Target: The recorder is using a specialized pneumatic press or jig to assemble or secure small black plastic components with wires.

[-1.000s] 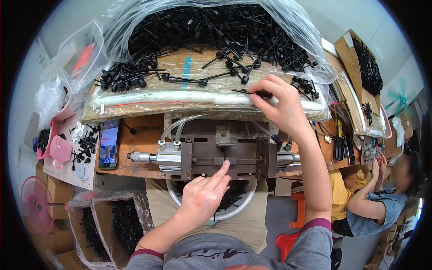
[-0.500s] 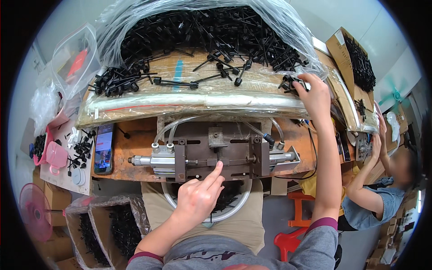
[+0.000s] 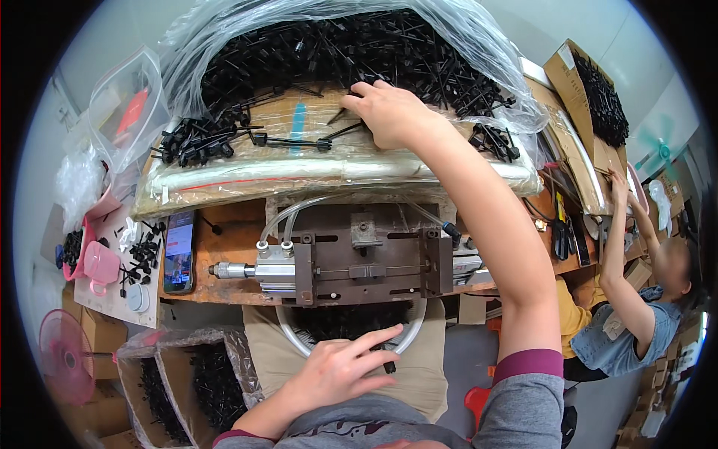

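My right hand [image 3: 385,116] reaches over the wrapped cardboard ledge at the front of a heap of black plastic parts [image 3: 321,56]. Its fingers are bent round a thin black rod-shaped part [image 3: 336,118], whose far end they cover. My left hand [image 3: 345,376] hovers above my lap, fingers apart, over a round container with a pale rim [image 3: 288,333] that holds dark parts. Just beneath its fingers shows a short black piece [image 3: 390,367], apparently not gripped. Between the hands lies a brown metal fixture [image 3: 366,288] with an air cylinder [image 3: 277,273] at its left.
A phone [image 3: 179,251] lies left of the fixture, near a pink cup [image 3: 101,263] and loose black parts. Lined boxes [image 3: 168,374] of parts stand low at left. Clear hoses [image 3: 288,208] arch behind the fixture. At right, another person [image 3: 632,322] works beside pliers [image 3: 560,232].
My right hand has moved left from the small cluster at the ledge's right end to the heap's middle. My left hand has left the fixture, dropping toward my lap, and its fingers have spread.
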